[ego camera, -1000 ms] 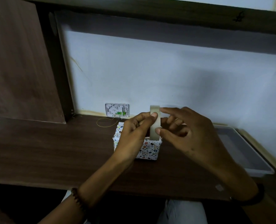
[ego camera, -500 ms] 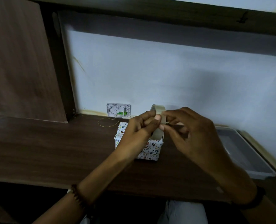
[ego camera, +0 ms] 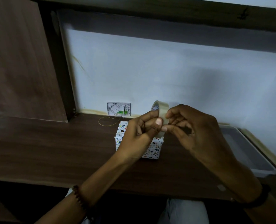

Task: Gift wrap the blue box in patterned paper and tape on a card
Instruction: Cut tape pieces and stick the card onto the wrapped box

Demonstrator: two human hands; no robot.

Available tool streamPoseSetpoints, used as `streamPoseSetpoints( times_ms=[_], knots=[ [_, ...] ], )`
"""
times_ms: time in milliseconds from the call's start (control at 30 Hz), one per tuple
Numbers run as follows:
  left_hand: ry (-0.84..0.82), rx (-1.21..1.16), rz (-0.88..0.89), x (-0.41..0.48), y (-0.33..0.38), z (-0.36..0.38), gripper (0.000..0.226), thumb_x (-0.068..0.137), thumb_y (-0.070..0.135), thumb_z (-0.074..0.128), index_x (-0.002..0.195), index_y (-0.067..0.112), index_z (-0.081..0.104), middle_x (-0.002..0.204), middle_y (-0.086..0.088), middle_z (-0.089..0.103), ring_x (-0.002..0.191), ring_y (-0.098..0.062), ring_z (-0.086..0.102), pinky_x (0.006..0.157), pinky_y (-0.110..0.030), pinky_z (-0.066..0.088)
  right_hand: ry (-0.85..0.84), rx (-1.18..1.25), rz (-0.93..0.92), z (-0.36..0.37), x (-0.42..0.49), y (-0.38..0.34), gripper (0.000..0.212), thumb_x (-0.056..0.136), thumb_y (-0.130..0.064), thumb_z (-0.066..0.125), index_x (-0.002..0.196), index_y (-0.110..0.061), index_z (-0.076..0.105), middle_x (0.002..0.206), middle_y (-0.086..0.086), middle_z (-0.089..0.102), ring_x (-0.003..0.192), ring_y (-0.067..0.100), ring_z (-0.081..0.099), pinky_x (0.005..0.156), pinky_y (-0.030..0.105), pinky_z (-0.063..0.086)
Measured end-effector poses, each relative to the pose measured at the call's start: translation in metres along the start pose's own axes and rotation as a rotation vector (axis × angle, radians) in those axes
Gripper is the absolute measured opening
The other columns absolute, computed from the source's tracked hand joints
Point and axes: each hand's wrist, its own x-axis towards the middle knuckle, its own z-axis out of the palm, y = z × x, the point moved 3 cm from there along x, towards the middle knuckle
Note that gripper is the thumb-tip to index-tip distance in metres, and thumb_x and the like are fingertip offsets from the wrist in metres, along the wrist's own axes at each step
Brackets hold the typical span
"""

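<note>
Holding a roll of clear tape (ego camera: 162, 108) up on edge, just above the wrapped box (ego camera: 155, 147). Gripping it with the left hand (ego camera: 138, 133), fingers curled in at the near rim and thumb pressed flat on the outer band. Pinching at that same band with the right hand (ego camera: 198, 136), thumb and forefinger tips close together right beside the left thumb, other fingers loosely curled. Can't tell whether a loose tape end is actually caught there, way too dim. Down on the dark wood bench (ego camera: 53, 151), right under the hands: the box, already in white patterned paper, partly hidden by the left one. Further back, up against the wall: a small white card (ego camera: 118, 109), plus a thin loop of yellowish thread (ego camera: 108, 125) in front of it. Off to the right, a grey tray (ego camera: 240, 147) on the bench.
</note>
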Motion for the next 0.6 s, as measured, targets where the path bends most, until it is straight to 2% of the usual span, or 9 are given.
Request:
streamPoseSetpoints(
  times_ms=[167, 233, 333, 433, 500, 600],
  knots=[
    [-0.001, -0.014, -0.002, -0.001, -0.001, 0.000, 0.033, 0.097, 0.000, 0.054, 0.128, -0.009, 0.056, 0.088, 0.002, 0.076, 0.085, -0.009, 0.071, 0.082, -0.026, 0.058, -0.008, -0.027, -0.018, 0.002, 0.000, 0.001, 0.015, 0.080, -0.010, 0.079, 0.088, -0.014, 0.068, 0.086, -0.007, 0.063, 0.081, 0.004, 0.063, 0.071, 0.013, 0.050],
    [-0.036, -0.019, 0.000, 0.002, 0.002, 0.000, 0.031, 0.098, 0.000, 0.052, 0.127, -0.009, 0.056, 0.092, 0.001, 0.076, 0.088, -0.009, 0.071, 0.081, -0.023, 0.056, 0.005, 0.024, -0.011, 0.001, 0.001, 0.001, 0.013, 0.080, -0.019, 0.078, 0.085, -0.016, 0.067, 0.086, -0.009, 0.064, 0.083, 0.003, 0.065, 0.073, 0.011, 0.051],
    [-0.070, -0.033, 0.015, 0.005, 0.009, -0.002, 0.027, 0.099, 0.001, 0.049, 0.123, -0.006, 0.059, 0.096, 0.003, 0.076, 0.093, -0.008, 0.070, 0.082, -0.021, 0.054, 0.083, 0.115, 0.059, -0.003, 0.003, -0.001, 0.030, 0.073, -0.038, 0.074, 0.094, -0.019, 0.063, 0.089, -0.012, 0.066, 0.087, 0.000, 0.067, 0.075, 0.010, 0.054],
    [-0.047, -0.071, 0.022, 0.003, 0.010, -0.002, 0.027, 0.099, 0.003, 0.049, 0.122, -0.005, 0.060, 0.097, -0.001, 0.075, 0.091, -0.007, 0.069, 0.078, -0.019, 0.053, 0.147, 0.075, 0.022, -0.003, 0.001, -0.003, 0.048, 0.074, -0.036, 0.076, 0.115, -0.013, 0.065, 0.097, -0.006, 0.069, 0.087, 0.002, 0.069, 0.078, 0.011, 0.055],
    [-0.034, -0.084, 0.036, 0.001, 0.010, -0.002, 0.028, 0.098, 0.003, 0.050, 0.123, -0.007, 0.059, 0.093, -0.004, 0.074, 0.086, -0.006, 0.069, 0.074, -0.018, 0.052, 0.166, -0.052, -0.076, 0.002, -0.001, -0.005, 0.047, 0.081, -0.031, 0.072, 0.122, -0.010, 0.067, 0.103, 0.000, 0.069, 0.087, 0.003, 0.068, 0.082, 0.011, 0.054],
    [-0.017, -0.114, 0.051, 0.002, 0.013, -0.004, 0.029, 0.098, 0.002, 0.050, 0.125, -0.006, 0.058, 0.096, -0.014, 0.072, 0.087, -0.013, 0.069, 0.075, -0.020, 0.053, 0.210, -0.215, -0.220, 0.008, -0.005, -0.006, 0.039, 0.092, -0.025, 0.064, 0.124, -0.003, 0.067, 0.110, 0.009, 0.069, 0.096, 0.013, 0.066, 0.087, 0.022, 0.055]
  ],
)
